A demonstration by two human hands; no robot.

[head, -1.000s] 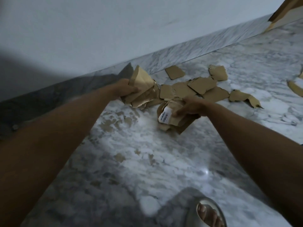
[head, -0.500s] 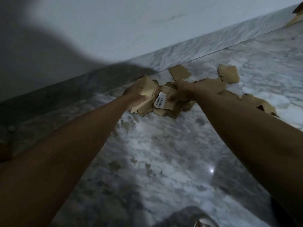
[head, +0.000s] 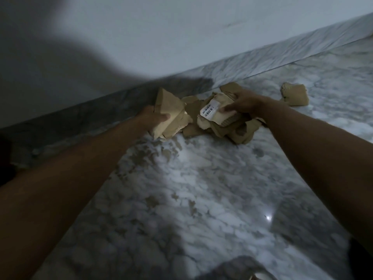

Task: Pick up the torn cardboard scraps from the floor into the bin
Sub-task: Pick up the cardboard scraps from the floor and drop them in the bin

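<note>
Left hand (head: 152, 118): grip clenched on a wad of cardboard scraps (head: 171, 116), held just above the marble floor (head: 201, 188) near the skirting (head: 262, 63). Right hand (head: 245, 103): grip clenched on a labelled scrap bundle (head: 216, 113), barcode sticker (head: 210, 110) facing up. One loose scrap (head: 295, 94) is left lying apart on the floor.

The left hand (head: 150, 120) covers the near edge of the scraps (head: 171, 116) in its grip, and how many pieces lie stacked there cannot be told. Under the right hand (head: 245, 103), the bundle's far side is hidden; the white label (head: 210, 110) by its thumb carries a barcode too small to read. Both forearms run out of frame. A dark shape (head: 240, 268) is cut off at the bottom edge.
</note>
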